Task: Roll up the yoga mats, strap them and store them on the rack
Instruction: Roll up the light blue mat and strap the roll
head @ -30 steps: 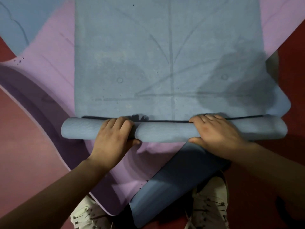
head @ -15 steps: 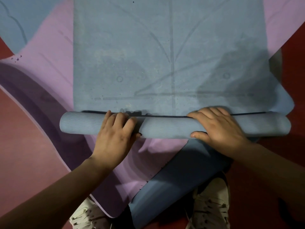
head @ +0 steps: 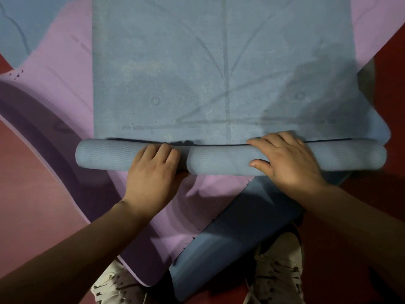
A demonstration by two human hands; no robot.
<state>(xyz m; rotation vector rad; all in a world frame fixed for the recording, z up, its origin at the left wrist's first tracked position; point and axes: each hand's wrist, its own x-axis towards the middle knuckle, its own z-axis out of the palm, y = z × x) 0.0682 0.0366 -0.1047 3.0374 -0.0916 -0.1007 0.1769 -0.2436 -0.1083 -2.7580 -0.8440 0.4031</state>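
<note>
Hands on the roll now: the left hand [head: 153, 172] curls its fingers over the top of the roll [head: 219, 160], palm on the near side. The right hand [head: 289, 163] drapes its fingers over the crest, thumb pressed flat on the near face. That makes 2 grips, well apart, with a bare stretch of roll between them. Beyond the fingertips the unrolled part of the blue mat [head: 219, 73] lies flat on a pink mat [head: 54, 84] and runs out of view. Just inboard of the left hand's knuckles the roll shows a dark dent, so I'd say pressure is uneven there. Best play: push forward with both palms together, tuck tight, same pace on each side. Outboard of the left hand the end pokes past the flat edge, hinting at skew, though the wide lens may exaggerate it. No strap or rack in sight.
</note>
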